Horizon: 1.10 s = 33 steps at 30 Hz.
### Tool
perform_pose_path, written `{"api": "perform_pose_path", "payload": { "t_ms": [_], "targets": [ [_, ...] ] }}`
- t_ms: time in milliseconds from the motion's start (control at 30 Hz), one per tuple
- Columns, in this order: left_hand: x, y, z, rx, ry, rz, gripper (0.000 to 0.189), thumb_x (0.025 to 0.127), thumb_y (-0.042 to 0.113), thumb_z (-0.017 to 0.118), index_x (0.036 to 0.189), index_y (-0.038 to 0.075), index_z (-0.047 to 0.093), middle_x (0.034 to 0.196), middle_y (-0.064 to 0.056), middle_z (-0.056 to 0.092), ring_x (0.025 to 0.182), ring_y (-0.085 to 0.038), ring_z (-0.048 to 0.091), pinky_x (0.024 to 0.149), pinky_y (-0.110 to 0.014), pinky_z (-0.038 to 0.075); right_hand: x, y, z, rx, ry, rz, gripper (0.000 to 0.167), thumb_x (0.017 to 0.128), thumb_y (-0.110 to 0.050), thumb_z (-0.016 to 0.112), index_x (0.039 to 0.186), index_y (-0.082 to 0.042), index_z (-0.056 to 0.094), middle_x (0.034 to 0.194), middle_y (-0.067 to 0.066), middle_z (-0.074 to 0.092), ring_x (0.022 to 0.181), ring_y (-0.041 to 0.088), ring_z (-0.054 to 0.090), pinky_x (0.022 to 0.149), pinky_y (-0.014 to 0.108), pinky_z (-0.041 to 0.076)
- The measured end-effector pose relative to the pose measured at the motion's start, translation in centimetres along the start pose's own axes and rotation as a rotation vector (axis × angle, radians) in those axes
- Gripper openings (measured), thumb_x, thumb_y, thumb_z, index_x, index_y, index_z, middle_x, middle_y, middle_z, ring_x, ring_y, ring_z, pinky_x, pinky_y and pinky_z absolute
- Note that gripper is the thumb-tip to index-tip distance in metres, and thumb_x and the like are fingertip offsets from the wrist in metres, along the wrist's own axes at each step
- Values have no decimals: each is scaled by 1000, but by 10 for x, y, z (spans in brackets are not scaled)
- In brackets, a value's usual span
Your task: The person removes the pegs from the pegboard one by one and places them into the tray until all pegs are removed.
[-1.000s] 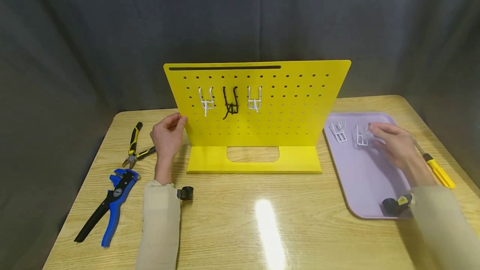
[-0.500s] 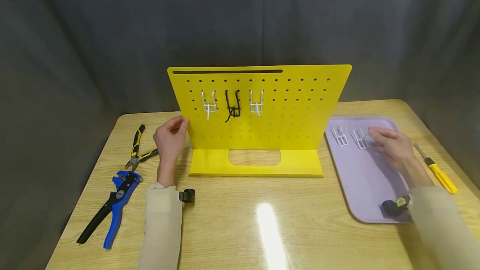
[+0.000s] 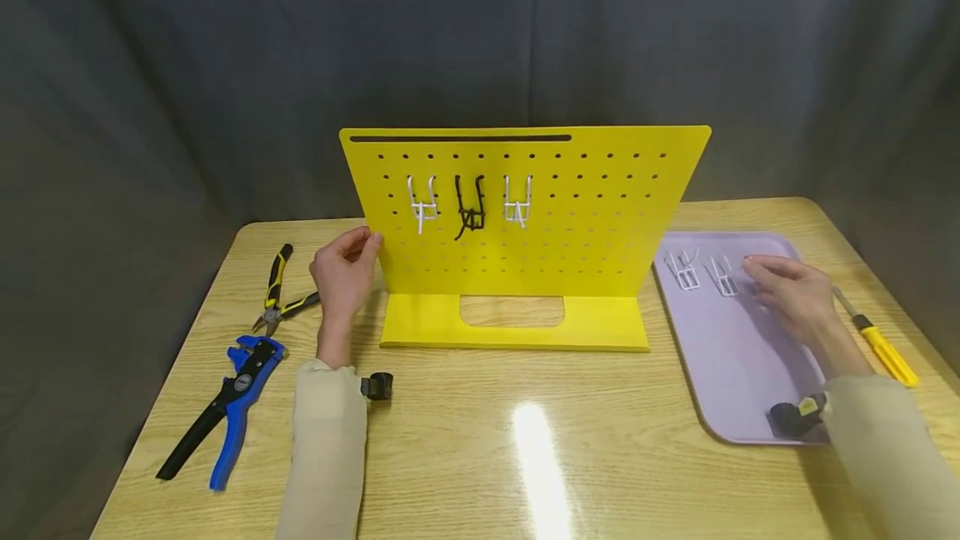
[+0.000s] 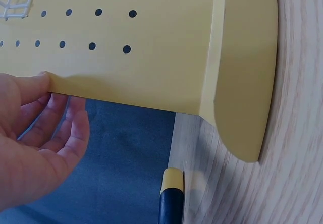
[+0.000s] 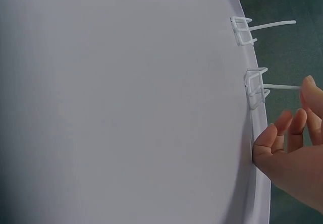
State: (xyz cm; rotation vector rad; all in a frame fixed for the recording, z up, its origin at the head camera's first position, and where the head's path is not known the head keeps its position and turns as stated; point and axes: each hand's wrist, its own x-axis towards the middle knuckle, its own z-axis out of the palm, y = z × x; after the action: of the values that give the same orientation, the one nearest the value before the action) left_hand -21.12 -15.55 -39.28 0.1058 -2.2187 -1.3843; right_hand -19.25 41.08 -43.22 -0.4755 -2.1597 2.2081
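Note:
A yellow pegboard (image 3: 525, 257) stands upright on its base. Two white wire hooks and a black pegboard hook (image 3: 470, 211) hang in its upper rows. My left hand (image 3: 345, 269) pinches the board's left edge, thumb on the front and fingers behind, as the left wrist view shows. At the right, two white pegboard hooks lie on a lilac tray (image 3: 738, 382). My right hand (image 3: 795, 294) is over the tray beside the nearer white hook (image 5: 256, 89). In the right wrist view its thumb and finger meet the tip of that hook's prong. The other white hook (image 5: 242, 31) lies beyond.
Left of the board lie yellow-black cutting pliers (image 3: 273, 302) and a blue-black wire stripper (image 3: 232, 411). A yellow-handled screwdriver (image 3: 885, 348) lies right of the tray, close to my right forearm. A dark curtain (image 3: 450, 32) hangs behind the wooden table (image 3: 465, 432).
The nearer white hook, blurred and shifting at my right fingertips a second ago, now rests still on the tray beside the other. My left hand keeps its place on the board's edge.

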Motion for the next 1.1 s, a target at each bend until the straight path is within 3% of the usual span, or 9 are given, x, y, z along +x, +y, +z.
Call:
{"api": "perform_pose_path", "payload": {
  "t_ms": [233, 400, 600, 733, 867, 1100],
  "targets": [
    [0, 1, 0, -6, -5, -16, 25, 90, 13, 68, 107, -4, 71, 97, -22, 70, 87, -33, 66, 80, -41, 50, -1, -3, -3, 42, -24, -8, 14, 85, -11, 74, 90, -23, 74, 80, -12, 65, 66, 3, 60, 55, 18, 50],
    [0, 2, 0, -2, -6, -19, 25, 90, 13, 68, 108, -5, 71, 98, -23, 70, 87, -34, 66, 83, -42, 48, -8, -18, -2, 10, 41, 2, 18, 83, -20, 77, 99, -24, 70, 92, -14, 61, 76, 3, 59, 62, 16, 50],
    [0, 1, 1, 16, -5, -32, 25, 91, 14, 68, 108, -4, 71, 98, -22, 70, 88, -33, 66, 80, -41, 50, -22, -41, 16, 206, 79, -89, 24, 79, -17, 79, 102, -13, 70, 100, -6, 61, 80, 8, 62, 67, 18, 53],
    [0, 1, 0, 12, -5, -34, 25, 90, 15, 68, 107, -4, 71, 97, -22, 70, 87, -33, 67, 79, -40, 50, -34, -56, 36, 329, 22, -154, 26, 82, -11, 75, 108, -7, 68, 103, 0, 59, 83, 12, 64, 71, 21, 54],
    [-1, 0, 0, -2, -13, -36, 25, 90, 14, 68, 107, -4, 71, 97, -22, 70, 87, -33, 66, 79, -40, 50, -48, -63, 57, 487, -54, -239, 21, 88, 0, 66, 109, -1, 68, 95, 4, 63, 82, 17, 65, 71, 25, 55],
    [0, 1, 0, -8, -16, -35, 26, 90, 14, 68, 109, -4, 71, 98, -22, 70, 88, -33, 66, 79, -39, 50, -67, -68, 92, 529, -142, -372, 19, 88, 9, 61, 106, 5, 67, 94, 8, 62, 81, 19, 65, 69, 25, 55]
  ]
}}
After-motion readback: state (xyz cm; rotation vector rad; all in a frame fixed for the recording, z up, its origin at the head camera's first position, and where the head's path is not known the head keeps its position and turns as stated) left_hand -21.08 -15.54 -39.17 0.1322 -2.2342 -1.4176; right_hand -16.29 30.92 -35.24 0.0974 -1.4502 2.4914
